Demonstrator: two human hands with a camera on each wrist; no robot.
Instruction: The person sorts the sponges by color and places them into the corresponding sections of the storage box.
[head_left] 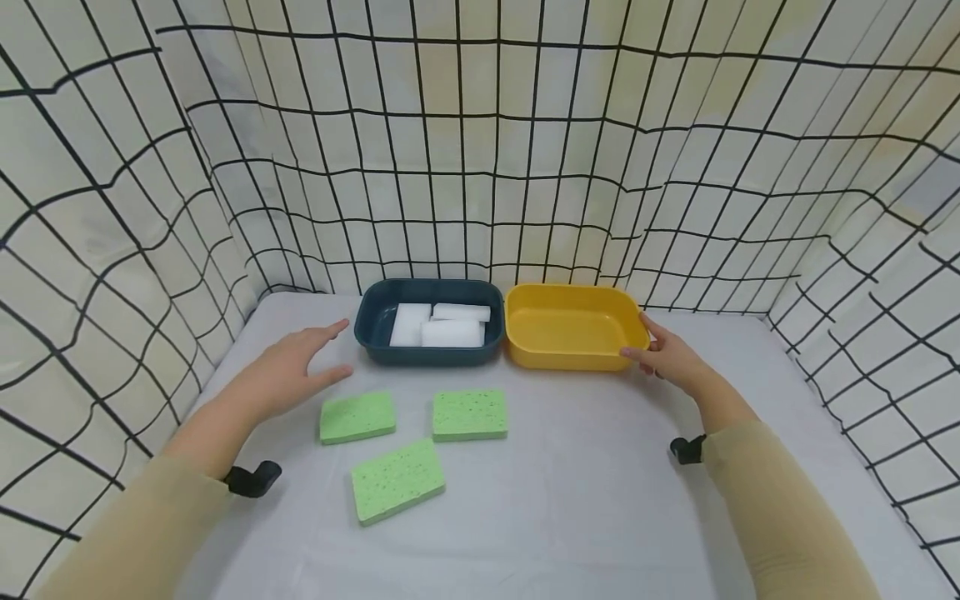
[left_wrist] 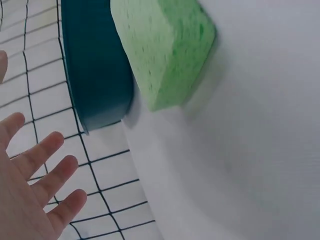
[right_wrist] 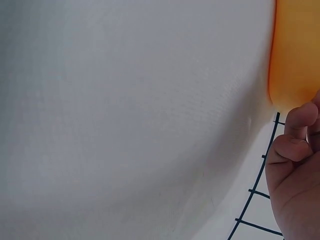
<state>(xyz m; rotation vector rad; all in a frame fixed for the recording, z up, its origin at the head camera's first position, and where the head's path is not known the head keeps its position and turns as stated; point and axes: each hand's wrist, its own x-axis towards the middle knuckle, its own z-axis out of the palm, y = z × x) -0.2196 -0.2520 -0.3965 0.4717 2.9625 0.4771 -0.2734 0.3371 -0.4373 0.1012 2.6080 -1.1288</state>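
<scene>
My left hand (head_left: 288, 371) hovers with fingers spread just left of a dark blue tub (head_left: 427, 357), apart from it. Its spread fingers (left_wrist: 42, 155) also show at the left wrist view's left edge. White blocks (head_left: 453, 325) lie inside the blue tub. To the right, a yellow tub (head_left: 566, 360) stands against the blue one, with only its bare inside showing. My right hand (head_left: 667, 354) grips the yellow tub's right end, thumb at the front corner, fingers curled along the side. The right wrist view shows these curled fingers (right_wrist: 295, 145) against the tub's end.
Three green sponges lie in front of the tubs: one on the left (head_left: 357, 417), one on the right (head_left: 470, 415) and one nearer (head_left: 397, 482). Black wire grid (head_left: 495, 175) over pale cloth encloses the back and sides of the white table (head_left: 562, 500).
</scene>
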